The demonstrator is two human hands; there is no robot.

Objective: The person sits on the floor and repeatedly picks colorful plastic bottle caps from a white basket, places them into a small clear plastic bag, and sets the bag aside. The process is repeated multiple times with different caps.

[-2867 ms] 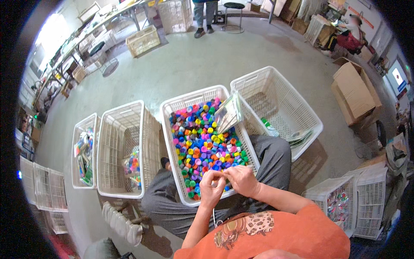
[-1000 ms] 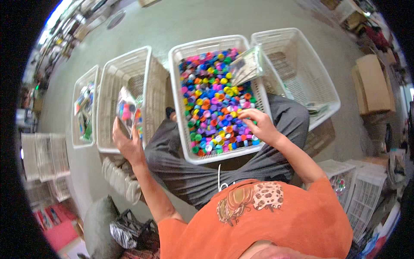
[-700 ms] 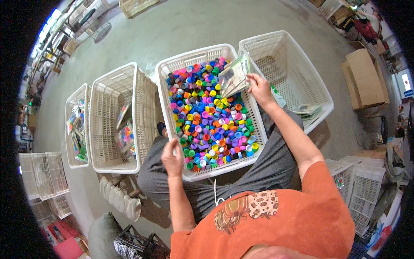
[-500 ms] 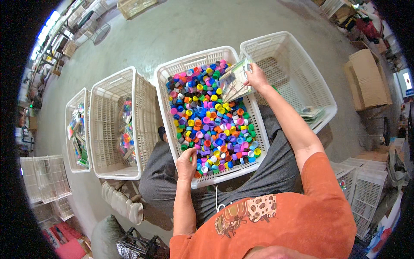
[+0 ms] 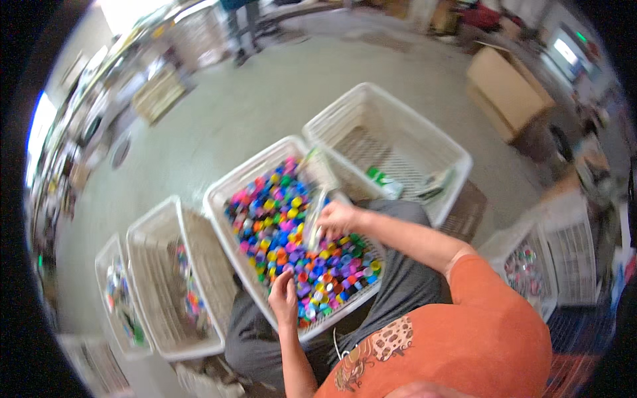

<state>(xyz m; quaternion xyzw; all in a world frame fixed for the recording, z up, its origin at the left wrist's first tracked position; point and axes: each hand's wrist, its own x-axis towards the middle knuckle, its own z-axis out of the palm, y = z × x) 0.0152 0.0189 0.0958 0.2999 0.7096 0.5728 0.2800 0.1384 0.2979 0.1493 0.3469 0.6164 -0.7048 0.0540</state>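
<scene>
A white plastic crate [image 5: 220, 219] full of small colourful bottle caps [image 5: 292, 219] stands between my knees. Over the caps, my right hand [image 5: 337, 220] grips a clear plastic bag [image 5: 313, 224], blurred by motion. Behind it, more flat bags [image 5: 320, 171] lie on the caps at the far right corner. Near the crate's left side, my left hand [image 5: 284, 300] hovers with fingers bent and tips close together; what they hold, if anything, is too small to make out.
Another white crate [image 5: 458, 147] on the right holds a few flat packets [image 5: 434, 186] and a green-and-white one [image 5: 385, 180]. To the left, two crates [image 5: 176, 355] contain bags of colourful pieces [image 5: 191, 285]. A cardboard box [image 5: 507, 93] stands farther right; someone's legs [image 5: 242, 30] show at the back.
The view has turned and shifted. My right hand has come from the far right corner to over the caps with a bag, leaving others behind. My left hand stays near the crate's left side.
</scene>
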